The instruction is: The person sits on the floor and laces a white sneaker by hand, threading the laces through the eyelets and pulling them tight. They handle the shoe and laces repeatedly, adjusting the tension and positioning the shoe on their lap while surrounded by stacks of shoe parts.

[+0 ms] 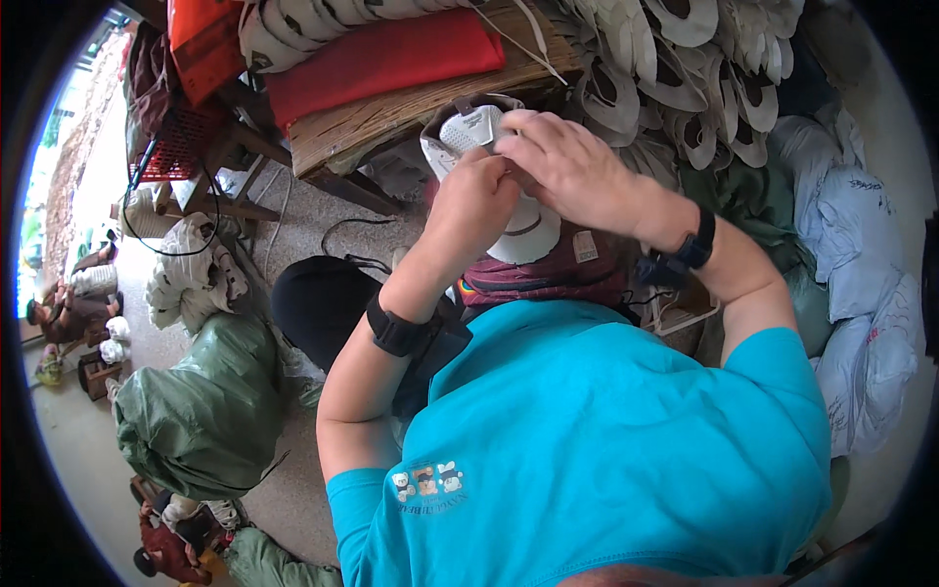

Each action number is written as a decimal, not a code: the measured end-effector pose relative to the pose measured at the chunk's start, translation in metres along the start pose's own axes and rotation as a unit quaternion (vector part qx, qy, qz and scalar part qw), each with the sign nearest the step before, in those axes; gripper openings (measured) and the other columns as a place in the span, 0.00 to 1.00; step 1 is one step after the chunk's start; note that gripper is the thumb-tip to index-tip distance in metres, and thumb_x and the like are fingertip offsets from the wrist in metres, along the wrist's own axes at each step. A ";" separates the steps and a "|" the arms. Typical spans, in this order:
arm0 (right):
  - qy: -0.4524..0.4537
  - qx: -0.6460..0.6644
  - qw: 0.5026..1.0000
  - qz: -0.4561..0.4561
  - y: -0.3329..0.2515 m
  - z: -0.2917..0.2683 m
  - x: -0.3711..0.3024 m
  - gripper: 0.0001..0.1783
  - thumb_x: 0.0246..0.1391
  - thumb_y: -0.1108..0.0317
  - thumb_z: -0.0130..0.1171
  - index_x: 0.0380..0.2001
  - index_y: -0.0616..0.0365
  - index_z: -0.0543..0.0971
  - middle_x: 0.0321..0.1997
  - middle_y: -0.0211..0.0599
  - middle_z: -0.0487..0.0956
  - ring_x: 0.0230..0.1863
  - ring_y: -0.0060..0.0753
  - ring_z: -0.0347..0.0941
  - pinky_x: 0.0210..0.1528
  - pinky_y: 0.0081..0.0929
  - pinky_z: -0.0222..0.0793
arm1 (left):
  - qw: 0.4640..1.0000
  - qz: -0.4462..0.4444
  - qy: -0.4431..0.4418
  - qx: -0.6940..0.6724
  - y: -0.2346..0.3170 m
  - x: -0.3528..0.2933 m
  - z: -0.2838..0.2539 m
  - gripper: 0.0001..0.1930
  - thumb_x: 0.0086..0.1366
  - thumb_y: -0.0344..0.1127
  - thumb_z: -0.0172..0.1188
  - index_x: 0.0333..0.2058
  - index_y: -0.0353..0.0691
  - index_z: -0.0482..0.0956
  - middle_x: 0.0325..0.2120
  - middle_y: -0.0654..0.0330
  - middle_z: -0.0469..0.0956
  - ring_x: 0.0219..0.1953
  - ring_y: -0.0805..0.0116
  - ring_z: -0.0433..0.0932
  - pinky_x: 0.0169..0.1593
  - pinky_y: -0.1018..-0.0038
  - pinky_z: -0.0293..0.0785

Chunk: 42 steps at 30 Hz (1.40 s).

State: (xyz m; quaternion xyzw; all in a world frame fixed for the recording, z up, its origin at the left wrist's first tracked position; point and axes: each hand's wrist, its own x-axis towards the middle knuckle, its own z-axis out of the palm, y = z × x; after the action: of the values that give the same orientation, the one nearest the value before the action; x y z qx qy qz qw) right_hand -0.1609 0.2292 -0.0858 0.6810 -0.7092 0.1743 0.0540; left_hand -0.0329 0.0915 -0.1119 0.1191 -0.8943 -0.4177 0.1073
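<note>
Head view, I see my left hand (472,203) and right hand (562,166), fingers clamped on a white shoe upper (469,132), wooden bench (391,112) behind.

White shoe upper (469,132), red cushion (386,54), turquoise shirt (606,440)
</note>
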 end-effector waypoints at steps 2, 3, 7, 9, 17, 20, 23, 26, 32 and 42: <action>-0.039 0.055 0.997 -0.032 0.015 -0.009 0.005 0.24 0.39 0.73 0.69 0.41 0.61 0.71 0.49 0.39 0.69 0.51 0.46 0.70 0.51 0.40 0.70 | 0.999 0.028 0.005 0.041 0.009 0.001 -0.001 0.09 0.61 0.31 0.54 0.36 0.35 0.82 0.32 0.49 0.74 0.36 0.49 0.77 0.43 0.60 0.74; -0.087 0.088 0.992 -0.031 0.024 -0.011 0.007 0.25 0.38 0.73 0.70 0.42 0.61 0.71 0.48 0.39 0.69 0.51 0.46 0.69 0.51 0.40 0.70 | 0.997 0.047 0.013 0.066 0.014 0.001 -0.003 0.08 0.60 0.31 0.55 0.34 0.34 0.80 0.31 0.48 0.74 0.36 0.49 0.77 0.42 0.58 0.74; -0.128 0.107 0.984 -0.054 0.046 -0.003 0.012 0.26 0.38 0.73 0.70 0.42 0.61 0.71 0.47 0.40 0.69 0.51 0.47 0.68 0.53 0.40 0.70 | 0.979 0.106 0.050 0.169 0.008 0.014 0.001 0.06 0.60 0.31 0.58 0.31 0.34 0.79 0.31 0.49 0.73 0.35 0.50 0.77 0.41 0.57 0.75; -0.119 0.126 0.983 -0.062 0.049 0.000 0.011 0.25 0.38 0.73 0.71 0.41 0.61 0.71 0.46 0.40 0.69 0.50 0.47 0.68 0.53 0.40 0.70 | 0.977 0.105 0.051 0.177 0.002 0.017 0.007 0.06 0.60 0.32 0.59 0.32 0.35 0.80 0.32 0.50 0.73 0.36 0.50 0.78 0.41 0.57 0.75; -0.049 0.170 0.981 -0.074 0.053 0.013 0.001 0.21 0.38 0.72 0.71 0.36 0.61 0.72 0.43 0.40 0.71 0.49 0.49 0.68 0.51 0.40 0.69 | 0.979 0.067 -0.074 0.179 0.001 0.031 0.000 0.06 0.59 0.35 0.61 0.31 0.40 0.81 0.33 0.54 0.74 0.37 0.52 0.79 0.39 0.58 0.76; -0.034 0.155 0.986 -0.059 0.050 0.012 -0.001 0.21 0.39 0.71 0.71 0.36 0.60 0.72 0.44 0.40 0.71 0.50 0.50 0.68 0.52 0.40 0.69 | 0.973 0.073 -0.081 0.202 0.000 0.031 0.000 0.06 0.60 0.34 0.60 0.34 0.40 0.80 0.34 0.54 0.74 0.37 0.52 0.78 0.40 0.58 0.76; -0.032 0.176 0.984 -0.027 0.043 0.007 0.000 0.16 0.44 0.71 0.68 0.35 0.60 0.73 0.45 0.42 0.72 0.47 0.51 0.71 0.49 0.40 0.70 | 0.972 0.096 0.003 0.215 -0.009 0.024 0.001 0.07 0.60 0.31 0.58 0.38 0.39 0.78 0.35 0.53 0.75 0.37 0.51 0.78 0.41 0.57 0.76; -0.063 0.219 0.973 0.023 0.039 -0.001 0.001 0.09 0.55 0.69 0.62 0.38 0.61 0.76 0.45 0.39 0.73 0.40 0.41 0.76 0.41 0.34 0.74 | 0.935 0.189 0.179 0.241 -0.022 0.032 -0.027 0.08 0.59 0.26 0.57 0.38 0.39 0.78 0.34 0.53 0.75 0.35 0.53 0.77 0.40 0.61 0.76; -0.020 0.437 0.884 0.164 0.015 0.034 0.009 0.13 0.68 0.65 0.51 0.46 0.61 0.79 0.33 0.28 0.75 0.26 0.15 0.73 0.25 0.18 0.69 | 0.950 -0.060 0.145 -0.269 -0.006 0.015 -0.021 0.07 0.64 0.28 0.55 0.40 0.35 0.77 0.28 0.63 0.70 0.28 0.76 0.66 0.34 0.79 0.66; 0.021 0.577 0.770 0.270 -0.015 -0.022 0.049 0.12 0.68 0.65 0.49 0.45 0.62 0.76 0.22 0.25 0.73 0.18 0.12 0.66 0.20 0.14 0.61 | 0.800 -0.039 0.187 -0.569 -0.009 0.009 -0.020 0.13 0.71 0.24 0.48 0.52 0.29 0.72 0.37 0.59 0.76 0.33 0.76 0.72 0.42 0.81 0.71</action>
State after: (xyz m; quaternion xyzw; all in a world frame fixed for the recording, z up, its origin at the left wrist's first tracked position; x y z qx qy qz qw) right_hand -0.1531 0.1896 -0.0476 0.3609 -0.6282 0.5726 -0.3836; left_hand -0.0344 0.0686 -0.1054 0.1478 -0.4533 -0.8246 0.3045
